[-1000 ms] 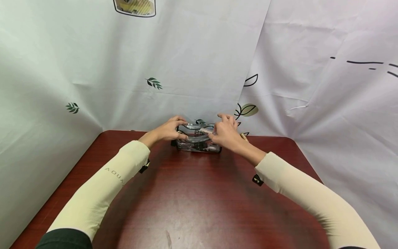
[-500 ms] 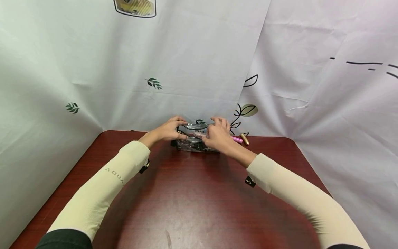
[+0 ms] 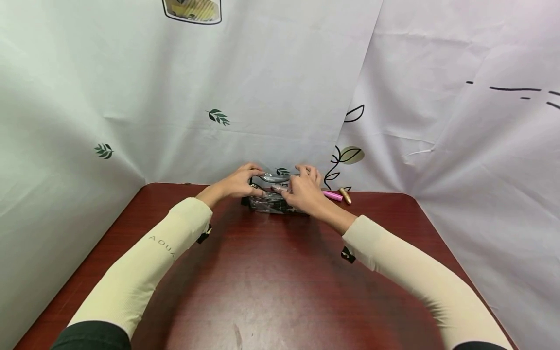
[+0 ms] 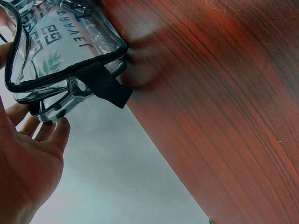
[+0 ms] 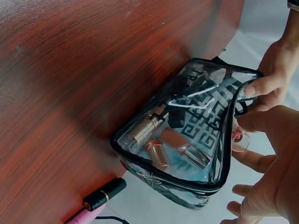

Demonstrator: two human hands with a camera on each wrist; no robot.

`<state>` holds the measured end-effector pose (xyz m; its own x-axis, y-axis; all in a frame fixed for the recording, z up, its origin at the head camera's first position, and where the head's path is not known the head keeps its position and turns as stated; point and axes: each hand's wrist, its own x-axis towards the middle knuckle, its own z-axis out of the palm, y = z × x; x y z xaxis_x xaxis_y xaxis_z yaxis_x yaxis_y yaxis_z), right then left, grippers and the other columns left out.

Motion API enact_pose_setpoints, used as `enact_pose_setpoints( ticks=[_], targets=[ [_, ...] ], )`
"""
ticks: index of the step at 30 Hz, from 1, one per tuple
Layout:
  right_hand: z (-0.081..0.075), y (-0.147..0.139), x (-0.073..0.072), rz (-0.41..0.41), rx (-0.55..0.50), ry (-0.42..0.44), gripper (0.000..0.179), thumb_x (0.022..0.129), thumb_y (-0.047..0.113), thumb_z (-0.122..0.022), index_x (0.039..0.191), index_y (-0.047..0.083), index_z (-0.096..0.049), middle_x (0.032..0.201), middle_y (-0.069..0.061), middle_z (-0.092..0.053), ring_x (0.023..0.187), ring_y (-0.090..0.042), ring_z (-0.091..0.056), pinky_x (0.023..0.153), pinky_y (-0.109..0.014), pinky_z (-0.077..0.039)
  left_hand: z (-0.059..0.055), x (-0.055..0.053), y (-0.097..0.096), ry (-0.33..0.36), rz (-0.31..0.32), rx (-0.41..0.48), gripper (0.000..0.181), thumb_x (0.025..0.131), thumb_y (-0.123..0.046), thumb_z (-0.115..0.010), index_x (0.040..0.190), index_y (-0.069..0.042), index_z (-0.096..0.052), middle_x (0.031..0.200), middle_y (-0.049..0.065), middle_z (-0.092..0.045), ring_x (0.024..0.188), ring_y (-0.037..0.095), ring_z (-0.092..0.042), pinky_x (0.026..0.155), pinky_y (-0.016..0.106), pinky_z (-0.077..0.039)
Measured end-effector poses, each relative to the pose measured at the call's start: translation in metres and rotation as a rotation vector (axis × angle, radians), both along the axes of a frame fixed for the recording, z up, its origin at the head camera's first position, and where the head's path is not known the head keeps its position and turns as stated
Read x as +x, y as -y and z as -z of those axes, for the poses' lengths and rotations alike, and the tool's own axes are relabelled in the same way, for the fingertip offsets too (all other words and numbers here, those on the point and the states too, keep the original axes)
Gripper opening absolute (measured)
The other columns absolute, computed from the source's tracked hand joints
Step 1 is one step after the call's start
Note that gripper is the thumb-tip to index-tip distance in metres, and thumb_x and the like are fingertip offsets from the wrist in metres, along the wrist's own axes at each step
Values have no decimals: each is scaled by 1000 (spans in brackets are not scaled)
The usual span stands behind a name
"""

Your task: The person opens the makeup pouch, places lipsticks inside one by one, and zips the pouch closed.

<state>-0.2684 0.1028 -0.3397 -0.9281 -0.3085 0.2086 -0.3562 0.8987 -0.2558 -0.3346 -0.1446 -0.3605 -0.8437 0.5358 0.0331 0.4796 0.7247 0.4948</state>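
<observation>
A clear plastic travel pouch (image 5: pixel 201 109) with black trim stands open at the table's far edge. In the head view, my left hand (image 3: pixel 236 183) grips the pouch's mouth at its left end, keeping the sides apart. My right hand (image 3: pixel 306 192) pinches a small clear cosmetic tube (image 5: pixel 240 140) at the opening; the fingers partly hide it. Inside the pouch lie several lipsticks and gloss tubes, among them a gold-banded lipstick (image 5: pixel 156 155) and a silver-capped tube (image 5: pixel 196 156). A black fabric tab (image 4: pixel 105 86) hangs at the pouch's left end.
Right of the pouch, a pink tube (image 3: pixel 332 196) and a gold tube (image 3: pixel 345 195) lie near the table's back edge. A black tube (image 5: pixel 105 193) shows in the right wrist view. Behind the red-brown table (image 3: pixel 271 282) hangs a white printed cloth (image 3: pixel 280 97).
My right hand has moved left and slightly down toward the pouch's mouth with the small tube, uncovering the pink and gold tubes. My left hand has stayed in place.
</observation>
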Motion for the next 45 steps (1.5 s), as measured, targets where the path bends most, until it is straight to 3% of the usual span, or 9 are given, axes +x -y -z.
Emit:
enact_pose_setpoints(
  ticks=[21, 31, 45],
  targets=[
    [-1, 2, -6, 16, -4, 5, 36, 109, 42, -75, 94, 9, -74, 177, -27, -40, 165, -52, -27, 134, -70, -20, 0, 1, 1, 8, 7, 20, 85, 97, -39, -80, 167, 0, -51, 173, 20, -42, 166, 45, -33, 134, 67, -33],
    [-2, -6, -11, 33, -17, -21, 34, 110, 34, -74, 121, 2, -79, 177, -26, -40, 166, -51, -26, 133, -72, -21, 0, 1, 1, 15, 2, 25, 85, 97, -39, -79, 167, 0, -52, 173, 20, -42, 166, 44, -33, 133, 67, -34],
    [-7, -29, -11, 53, -53, -38, 28, 110, 31, -72, 113, 3, -77, 177, -27, -41, 166, -53, -27, 134, -74, -21, 0, 1, 1, 12, 8, 23, 86, 97, -39, -80, 167, 1, -51, 173, 21, -42, 166, 45, -32, 133, 68, -33]
  ],
)
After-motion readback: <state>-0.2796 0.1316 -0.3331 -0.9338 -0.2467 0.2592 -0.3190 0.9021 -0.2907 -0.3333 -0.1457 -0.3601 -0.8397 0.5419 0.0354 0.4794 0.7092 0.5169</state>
